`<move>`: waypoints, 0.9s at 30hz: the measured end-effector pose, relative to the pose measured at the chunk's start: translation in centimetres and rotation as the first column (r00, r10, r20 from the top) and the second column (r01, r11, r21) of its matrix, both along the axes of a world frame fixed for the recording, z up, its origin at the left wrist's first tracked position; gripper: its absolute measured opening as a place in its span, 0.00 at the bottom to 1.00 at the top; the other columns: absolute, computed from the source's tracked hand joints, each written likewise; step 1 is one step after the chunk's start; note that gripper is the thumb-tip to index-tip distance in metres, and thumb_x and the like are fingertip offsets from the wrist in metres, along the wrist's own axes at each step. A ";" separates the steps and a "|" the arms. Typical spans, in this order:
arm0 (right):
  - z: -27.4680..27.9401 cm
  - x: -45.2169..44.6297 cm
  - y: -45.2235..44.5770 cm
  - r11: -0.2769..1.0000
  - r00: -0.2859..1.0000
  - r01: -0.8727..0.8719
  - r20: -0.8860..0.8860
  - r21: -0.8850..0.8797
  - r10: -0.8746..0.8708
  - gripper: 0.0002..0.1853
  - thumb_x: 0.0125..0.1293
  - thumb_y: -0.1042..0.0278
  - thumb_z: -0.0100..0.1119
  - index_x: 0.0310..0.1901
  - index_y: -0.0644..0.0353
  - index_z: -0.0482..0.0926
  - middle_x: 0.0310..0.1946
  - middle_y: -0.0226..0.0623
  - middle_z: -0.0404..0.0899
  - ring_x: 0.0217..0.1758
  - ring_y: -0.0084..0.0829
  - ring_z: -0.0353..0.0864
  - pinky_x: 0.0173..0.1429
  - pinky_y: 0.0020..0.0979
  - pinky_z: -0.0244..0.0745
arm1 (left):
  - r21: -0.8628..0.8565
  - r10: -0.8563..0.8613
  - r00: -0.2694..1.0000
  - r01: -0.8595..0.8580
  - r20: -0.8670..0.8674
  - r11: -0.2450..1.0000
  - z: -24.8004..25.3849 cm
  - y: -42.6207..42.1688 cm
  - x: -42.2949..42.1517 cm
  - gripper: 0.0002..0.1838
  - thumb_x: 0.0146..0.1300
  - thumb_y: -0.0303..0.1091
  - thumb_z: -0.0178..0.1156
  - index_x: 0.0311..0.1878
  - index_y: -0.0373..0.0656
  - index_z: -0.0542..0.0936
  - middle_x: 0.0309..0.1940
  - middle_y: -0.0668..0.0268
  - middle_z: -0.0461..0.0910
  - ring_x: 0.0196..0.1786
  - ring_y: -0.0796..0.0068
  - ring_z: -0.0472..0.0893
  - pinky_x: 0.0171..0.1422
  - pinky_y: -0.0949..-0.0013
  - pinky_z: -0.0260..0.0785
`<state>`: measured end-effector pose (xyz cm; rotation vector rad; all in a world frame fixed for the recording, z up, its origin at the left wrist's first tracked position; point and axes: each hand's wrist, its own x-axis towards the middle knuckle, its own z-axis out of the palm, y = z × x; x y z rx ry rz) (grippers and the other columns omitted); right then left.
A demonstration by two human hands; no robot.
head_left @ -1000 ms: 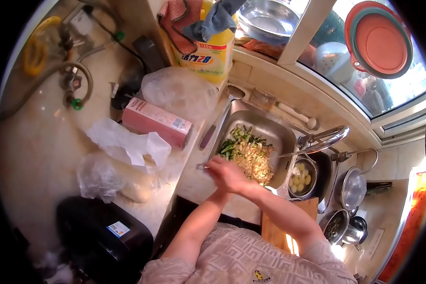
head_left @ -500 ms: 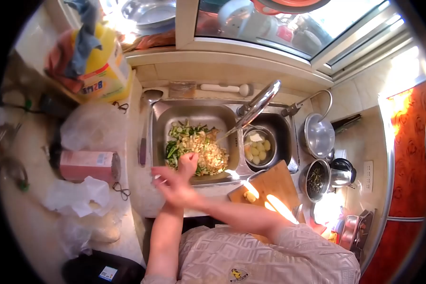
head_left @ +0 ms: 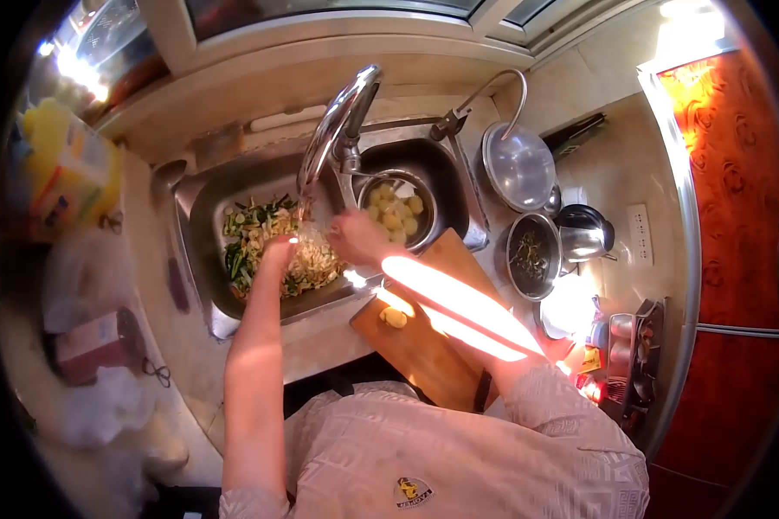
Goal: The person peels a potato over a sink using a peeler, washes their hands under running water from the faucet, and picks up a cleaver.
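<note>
Chopped vegetables [head_left: 313, 264], pale pieces mixed with green ones, lie heaped in the left basin [head_left: 206, 195] of a steel sink. Above them, the chrome faucet [head_left: 325, 130] points down, and a blurred stream of water seems to fall from it. My left hand [head_left: 279, 253] is over the heap, its fingers mostly hidden from me. To the right of the stream, my right hand [head_left: 355, 235] has its fingers curled; whatever is in them, if anything, does not show. A metal bowl [head_left: 433, 208] in the right basin holds several pale peeled pieces in water.
A wooden cutting board [head_left: 441, 346] with a yellowish piece [head_left: 394, 317] on it overlaps the sink's front right corner. Further right are a pot [head_left: 515, 275] with dark contents, a steel lid [head_left: 519, 169] and a kettle [head_left: 584, 233]. Bags and a pink package [head_left: 99, 346] lie left.
My hands, crossed over the sink's front edge before, have come apart and moved forward, the right one going right. The faucet spout has swung left over the vegetables. My view has turned right.
</note>
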<state>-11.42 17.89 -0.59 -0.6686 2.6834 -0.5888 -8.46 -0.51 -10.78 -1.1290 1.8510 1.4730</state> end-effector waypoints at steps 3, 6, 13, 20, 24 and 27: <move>3.1 4.2 5.2 0.981 0.981 -0.179 -0.067 0.077 0.184 0.12 0.60 0.59 0.54 0.38 0.59 0.75 0.31 0.44 0.72 0.38 0.42 0.73 0.39 0.39 0.71 | 0.019 0.037 0.976 -0.033 -0.215 0.999 -3.0 0.0 2.7 0.12 0.62 0.39 0.55 0.39 0.40 0.78 0.32 0.72 0.78 0.34 0.74 0.76 0.40 0.69 0.68; 4.4 10.3 9.0 0.978 0.970 -0.193 -0.136 0.076 0.202 0.15 0.56 0.56 0.61 0.33 0.59 0.73 0.24 0.41 0.69 0.27 0.41 0.72 0.28 0.38 0.67 | 0.100 -0.042 0.899 0.094 -0.435 0.990 -3.9 0.7 3.1 0.08 0.59 0.33 0.58 0.35 0.37 0.77 0.28 0.68 0.76 0.32 0.75 0.76 0.36 0.72 0.68; -0.6 13.1 8.2 0.944 0.948 -0.060 0.277 -0.325 0.155 0.18 0.60 0.69 0.57 0.49 0.65 0.67 0.39 0.45 0.73 0.37 0.43 0.73 0.39 0.36 0.69 | 0.811 0.544 0.791 -0.109 -0.280 0.575 1.8 2.5 -1.0 0.17 0.64 0.40 0.54 0.49 0.37 0.73 0.42 0.61 0.79 0.38 0.69 0.79 0.39 0.68 0.73; 1.0 -0.1 -7.9 0.650 0.883 0.391 0.466 -0.651 -0.064 0.20 0.69 0.51 0.40 0.44 0.61 0.73 0.35 0.49 0.78 0.41 0.47 0.78 0.43 0.38 0.71 | 0.857 0.625 0.694 -0.022 -0.357 0.515 6.8 1.8 -2.1 0.29 0.69 0.56 0.36 0.53 0.38 0.70 0.44 0.57 0.78 0.42 0.62 0.78 0.48 0.61 0.71; -0.8 0.6 -10.1 0.597 0.857 0.509 0.300 -0.620 -0.419 0.23 0.68 0.51 0.32 0.44 0.58 0.75 0.35 0.53 0.78 0.41 0.54 0.77 0.45 0.47 0.71 | 0.374 0.229 0.698 0.060 -0.679 0.926 5.3 -0.5 -3.5 0.17 0.67 0.43 0.45 0.39 0.37 0.75 0.32 0.61 0.79 0.33 0.70 0.78 0.39 0.70 0.72; 1.7 1.3 -8.2 0.696 0.830 0.556 0.348 -0.455 -0.435 0.21 0.67 0.52 0.36 0.45 0.57 0.75 0.35 0.51 0.78 0.41 0.54 0.77 0.45 0.46 0.71 | 0.337 0.378 0.677 -0.199 -0.632 0.920 1.8 0.0 -4.1 0.10 0.62 0.35 0.52 0.33 0.37 0.76 0.23 0.66 0.76 0.25 0.75 0.75 0.29 0.73 0.67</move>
